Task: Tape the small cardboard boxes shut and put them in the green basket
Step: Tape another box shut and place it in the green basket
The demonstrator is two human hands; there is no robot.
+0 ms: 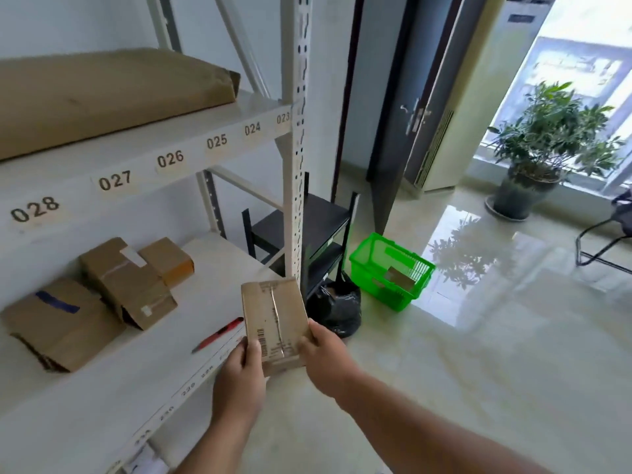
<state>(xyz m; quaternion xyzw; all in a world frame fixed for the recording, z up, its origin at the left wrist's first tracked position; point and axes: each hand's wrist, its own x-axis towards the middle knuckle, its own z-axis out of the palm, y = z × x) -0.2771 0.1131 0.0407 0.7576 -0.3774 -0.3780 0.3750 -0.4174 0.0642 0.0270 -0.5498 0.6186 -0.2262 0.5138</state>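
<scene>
I hold a small cardboard box (275, 316) with a taped seam and a barcode label, out past the shelf's front edge. My left hand (244, 367) grips its near left corner and my right hand (325, 357) grips its near right side. The green basket (367, 265) stands on the floor beyond the shelf post, with one small box (398, 278) lying inside it. Three more cardboard boxes rest on the shelf at the left: a flat one with blue tape (61, 323), a middle one (128, 282) with an open end, and a small one (167, 260) behind.
A red utility knife (219, 334) lies on the white shelf (102, 388) near its front edge. The perforated shelf post (294, 165) rises just behind the held box. A black bag (337, 309), a black stand (307, 227), a potted plant (543, 148) and a chair (605, 241) stand on the glossy floor.
</scene>
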